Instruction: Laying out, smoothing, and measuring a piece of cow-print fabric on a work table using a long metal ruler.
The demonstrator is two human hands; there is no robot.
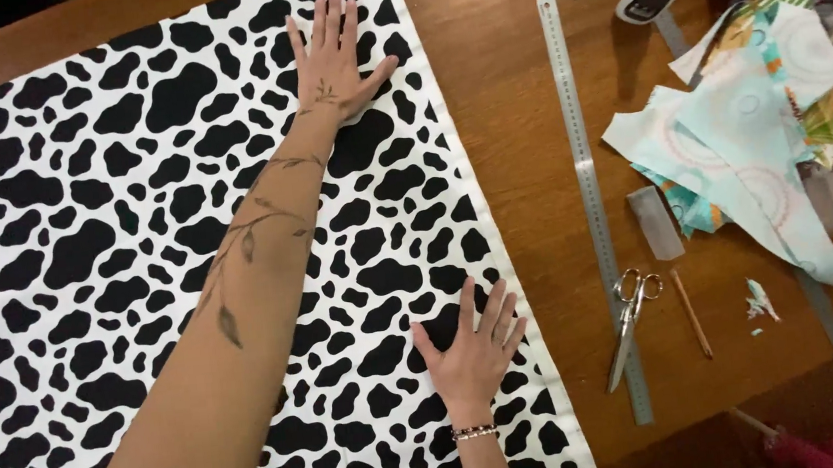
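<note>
Head view: the black-and-white cow-print cotton fabric [86, 243] covers the brown wooden table [504, 86]. Left hand [331, 61] at 12 o'clock and right hand [472, 355] at 5 o'clock press flat on it, fingers spread, gripping nothing. At 3 o'clock: long steel ruler [587, 179], silver scissors [630, 321], wooden pencil [691, 312], pastel printed fabric scraps [749, 135].

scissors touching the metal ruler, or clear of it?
Touching. In the head view the scissors lie across the long metal ruler: the blades overlap the ruler's lower end, with no gap, on the wooden table.
</note>
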